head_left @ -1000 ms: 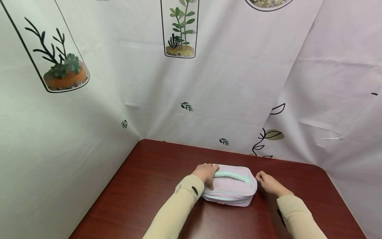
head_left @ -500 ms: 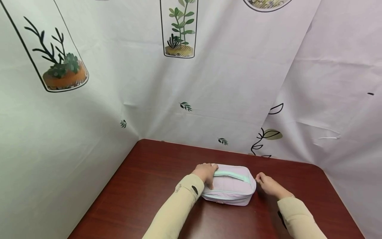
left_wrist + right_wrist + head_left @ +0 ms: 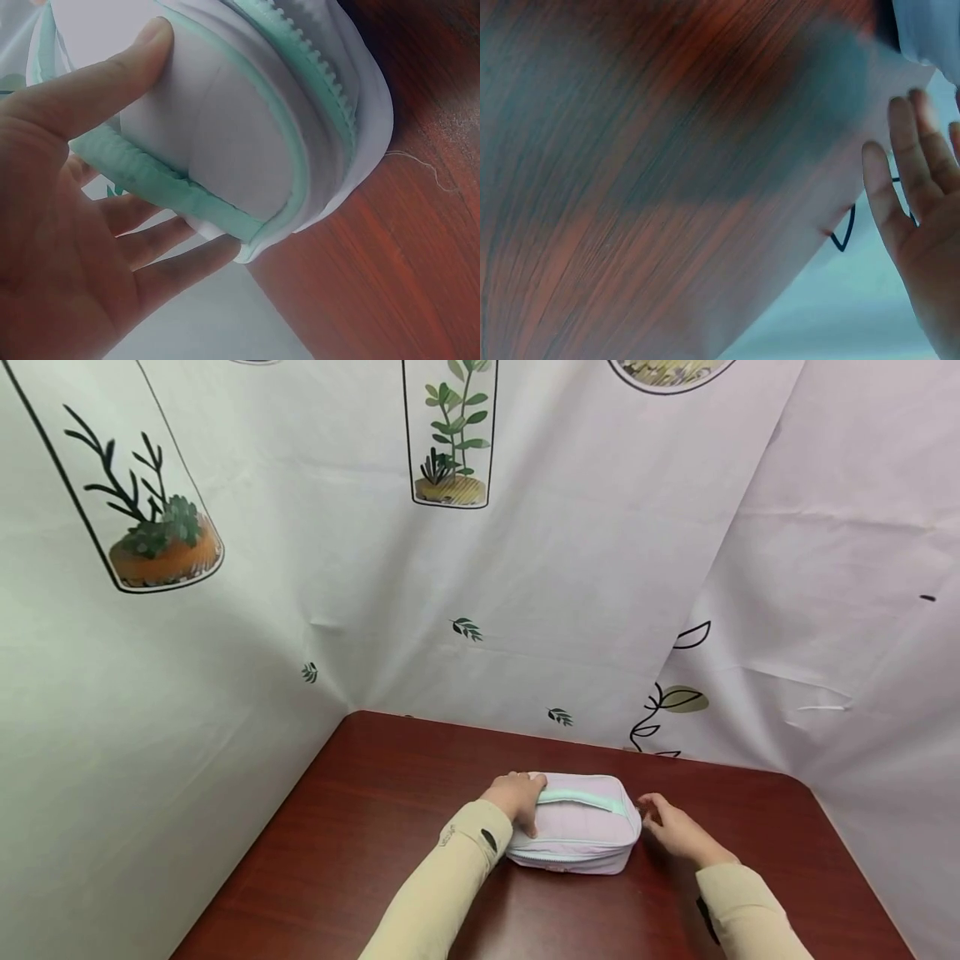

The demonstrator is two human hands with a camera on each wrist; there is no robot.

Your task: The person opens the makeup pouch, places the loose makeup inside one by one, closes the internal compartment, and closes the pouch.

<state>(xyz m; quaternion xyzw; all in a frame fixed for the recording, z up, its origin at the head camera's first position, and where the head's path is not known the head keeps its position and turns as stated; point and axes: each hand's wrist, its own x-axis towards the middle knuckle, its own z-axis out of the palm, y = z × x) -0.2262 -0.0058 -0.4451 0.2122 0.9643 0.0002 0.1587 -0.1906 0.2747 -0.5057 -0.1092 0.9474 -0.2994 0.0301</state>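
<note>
A lilac zippered pouch (image 3: 581, 827) with a mint-green carry handle (image 3: 581, 799) sits on the table, its zipper (image 3: 555, 858) along the near side. My left hand (image 3: 517, 799) grips the pouch's left end. In the left wrist view the thumb (image 3: 124, 71) presses on the top panel, and the fingers (image 3: 184, 270) reach along the handle side to the pouch's edge. Just beyond the pouch's right end, my right hand (image 3: 678, 828) has its thumb and index finger apart. The right wrist view shows that hand (image 3: 930, 217) with fairly straight fingers beside a corner of the pouch (image 3: 930, 34).
The dark red wooden table (image 3: 360, 827) has rounded far corners. Pale cloth (image 3: 570, 568) printed with plants in jars hangs behind it and along both sides. A thin loose thread (image 3: 424, 165) lies on the tabletop near the pouch.
My right thumb and index finger, together at the pouch's right end before, have spread apart. The left hand keeps its hold, and the pouch stays in nearly the same place.
</note>
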